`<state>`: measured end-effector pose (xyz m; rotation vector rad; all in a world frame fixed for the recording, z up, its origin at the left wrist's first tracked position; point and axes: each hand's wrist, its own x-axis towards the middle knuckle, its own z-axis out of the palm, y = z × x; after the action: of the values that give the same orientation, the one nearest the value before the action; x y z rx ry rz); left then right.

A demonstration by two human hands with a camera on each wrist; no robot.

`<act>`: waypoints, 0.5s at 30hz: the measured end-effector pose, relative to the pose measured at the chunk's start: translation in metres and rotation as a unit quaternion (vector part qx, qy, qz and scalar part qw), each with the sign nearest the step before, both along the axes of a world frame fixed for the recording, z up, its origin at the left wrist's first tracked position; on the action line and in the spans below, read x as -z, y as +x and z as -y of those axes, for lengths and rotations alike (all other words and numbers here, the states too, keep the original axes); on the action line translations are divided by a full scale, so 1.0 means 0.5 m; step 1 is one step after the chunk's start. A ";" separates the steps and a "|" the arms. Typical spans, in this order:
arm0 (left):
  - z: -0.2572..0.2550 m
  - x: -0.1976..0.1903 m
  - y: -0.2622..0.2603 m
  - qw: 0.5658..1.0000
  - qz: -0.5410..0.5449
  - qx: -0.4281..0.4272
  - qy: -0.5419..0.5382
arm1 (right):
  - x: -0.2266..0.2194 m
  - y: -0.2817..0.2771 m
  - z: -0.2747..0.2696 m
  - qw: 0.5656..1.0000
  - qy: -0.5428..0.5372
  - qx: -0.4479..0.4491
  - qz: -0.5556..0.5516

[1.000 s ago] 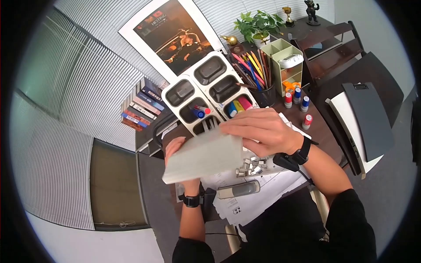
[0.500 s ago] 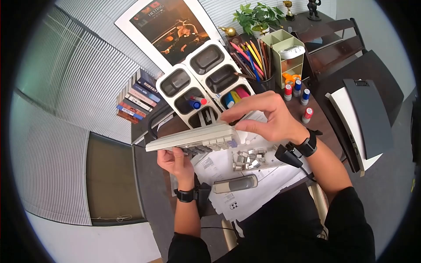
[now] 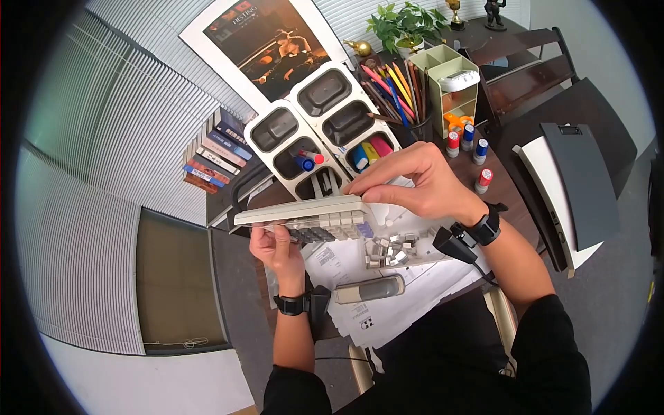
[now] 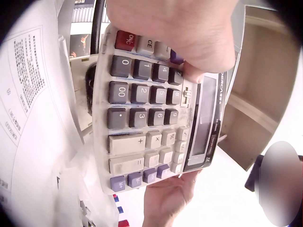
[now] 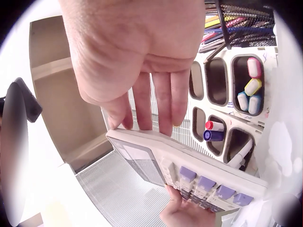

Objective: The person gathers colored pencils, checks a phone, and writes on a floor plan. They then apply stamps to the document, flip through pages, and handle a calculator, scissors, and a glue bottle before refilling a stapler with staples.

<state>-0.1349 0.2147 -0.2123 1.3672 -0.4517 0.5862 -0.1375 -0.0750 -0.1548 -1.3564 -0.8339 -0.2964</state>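
A pale desk calculator (image 3: 301, 211) is held up over the desk, tilted so its long edge faces the head camera. My left hand (image 3: 278, 257) grips its left end, thumb on the key side. At the other end, my right hand (image 3: 432, 185) pinches the edge, and the right wrist view shows its fingertips reaching behind the casing (image 5: 189, 153). Dark number keys, a red ON/C key (image 4: 125, 40) and a row of purple keys (image 4: 135, 180) show in the left wrist view, beside the grey display (image 4: 204, 116).
Beneath lie papers (image 3: 377, 321), a second grey device (image 3: 370, 289) and a clear tray of small metal blocks (image 3: 395, 250). Behind stand a white organizer (image 3: 294, 97) holding markers, a pencil cup (image 3: 418, 135) and a green holder (image 3: 443, 66). Small red- and blue-capped bottles (image 3: 483, 181) stand right.
The calculator has tipped from showing its flat back to lying nearly edge-on, keys visible below. My right thumb has come in from slightly apart to meet its edge.
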 end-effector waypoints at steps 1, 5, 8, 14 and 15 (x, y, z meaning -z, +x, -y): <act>0.006 -0.007 -0.004 1.000 -0.012 0.013 -0.020 | 0.002 0.000 0.001 1.000 -0.003 0.003 -0.010; 0.013 -0.004 -0.010 1.000 -0.005 0.020 0.013 | 0.012 0.004 -0.004 0.999 -0.037 0.020 -0.005; 0.015 -0.005 -0.016 0.998 -0.043 0.036 0.033 | 0.001 -0.002 -0.003 0.998 -0.054 0.027 -0.012; 0.018 -0.026 -0.016 0.992 -0.101 0.073 -0.027 | -0.007 -0.009 0.005 0.997 -0.002 -0.001 -0.080; 0.019 -0.028 -0.010 0.992 -0.100 0.072 -0.027 | -0.006 -0.009 0.005 0.997 -0.002 -0.002 -0.078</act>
<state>-0.1399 0.2054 -0.1983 1.3136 -0.3660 0.3370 -0.1418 -0.0775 -0.1518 -1.3634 -0.7065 -0.1822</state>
